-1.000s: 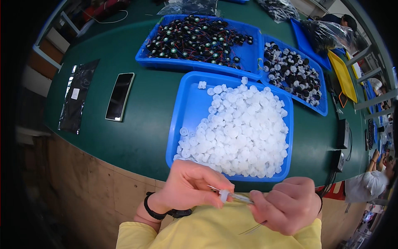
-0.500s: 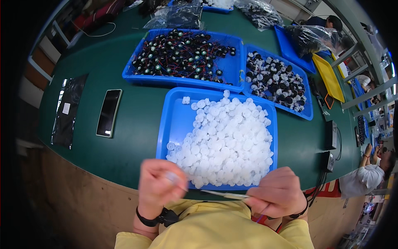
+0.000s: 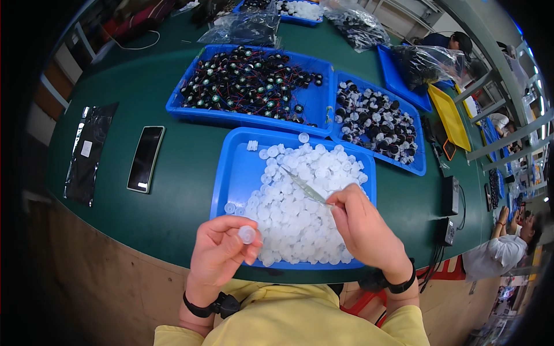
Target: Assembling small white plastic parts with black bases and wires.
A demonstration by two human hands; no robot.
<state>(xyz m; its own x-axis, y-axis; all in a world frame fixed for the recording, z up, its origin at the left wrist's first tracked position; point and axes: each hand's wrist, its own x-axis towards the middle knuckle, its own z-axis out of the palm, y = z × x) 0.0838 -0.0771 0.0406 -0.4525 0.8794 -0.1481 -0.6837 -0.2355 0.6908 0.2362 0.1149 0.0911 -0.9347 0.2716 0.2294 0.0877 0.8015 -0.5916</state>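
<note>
Between the fingertips of my left hand (image 3: pixel 222 245) is a small round translucent white plastic cap (image 3: pixel 247 234), its ringed face turned up. My right hand (image 3: pixel 363 228) grips a pair of slim pointed tweezers (image 3: pixel 307 187), held over the heap with the tips toward the far left. Below both hands lies a blue tray (image 3: pixel 225 167) with a big heap of similar white caps (image 3: pixel 294 225). A small stack of caps (image 3: pixel 252 146) sits in its far left corner.
Behind stand a blue bin of black round parts with wires (image 3: pixel 242 81) and a blue tray of black-and-white parts (image 3: pixel 378 124). To the left lie a phone (image 3: pixel 145 159) and a black plastic bag (image 3: pixel 86 155). Black boxes with cables (image 3: pixel 450 196) stand right. A person (image 3: pixel 499 248) sits far right.
My right hand has moved up and away from my left hand, carrying the tweezers over the heap. My left hand has turned so that the cap now shows clearly.
</note>
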